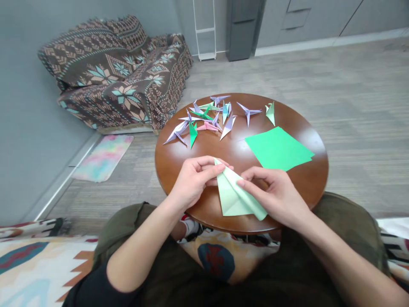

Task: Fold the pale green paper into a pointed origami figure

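Note:
A pale green sheet of origami paper (pixel 234 200), partly folded, is held between both hands over the near side of the round table. My left hand (pixel 200 175) pinches its upper corner between thumb and fingers. On the right edge, my right hand (pixel 273 192) grips a folded flap, thumb on top and fingers curled behind. Just beyond my right hand lie bright green paper sheets (pixel 277 147), slightly fanned. Farther back on the left are several folded paper cranes (pixel 206 113) in purple, green, pink and white.
The brown round table (pixel 172 166) stands close in front of my knees. A lone purple crane (pixel 248 111) and a light green crane (pixel 270 113) sit near its far edge. Behind it at left is a sofa (pixel 128 85) under a patterned cover, with a pastel mat (pixel 102 157) on the floor.

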A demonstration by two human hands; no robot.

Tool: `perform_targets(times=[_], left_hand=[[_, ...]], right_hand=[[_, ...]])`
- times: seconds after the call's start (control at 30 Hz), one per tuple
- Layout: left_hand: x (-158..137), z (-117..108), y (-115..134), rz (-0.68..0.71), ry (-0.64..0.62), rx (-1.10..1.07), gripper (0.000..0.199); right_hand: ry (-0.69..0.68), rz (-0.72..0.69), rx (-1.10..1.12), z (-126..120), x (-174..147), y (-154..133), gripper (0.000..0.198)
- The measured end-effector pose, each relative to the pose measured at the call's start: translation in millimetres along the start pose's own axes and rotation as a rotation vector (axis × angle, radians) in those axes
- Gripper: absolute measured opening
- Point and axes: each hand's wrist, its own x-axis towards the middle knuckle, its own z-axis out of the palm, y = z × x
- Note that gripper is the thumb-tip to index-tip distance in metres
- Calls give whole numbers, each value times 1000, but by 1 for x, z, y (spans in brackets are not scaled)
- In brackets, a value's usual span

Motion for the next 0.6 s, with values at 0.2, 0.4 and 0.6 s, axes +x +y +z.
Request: perform_targets(times=[0.2, 0.4, 0.6], left_hand=[[0, -2, -3, 0, -23, 5, 23], [2, -3, -7, 16, -1, 54, 27], [1, -1, -8, 60, 14, 52, 22]], right_hand=[[-25, 41, 68, 1, 3, -2, 24], [-21, 45, 95, 0, 2, -1, 25], [-9, 89, 100, 3, 2, 1, 29]])
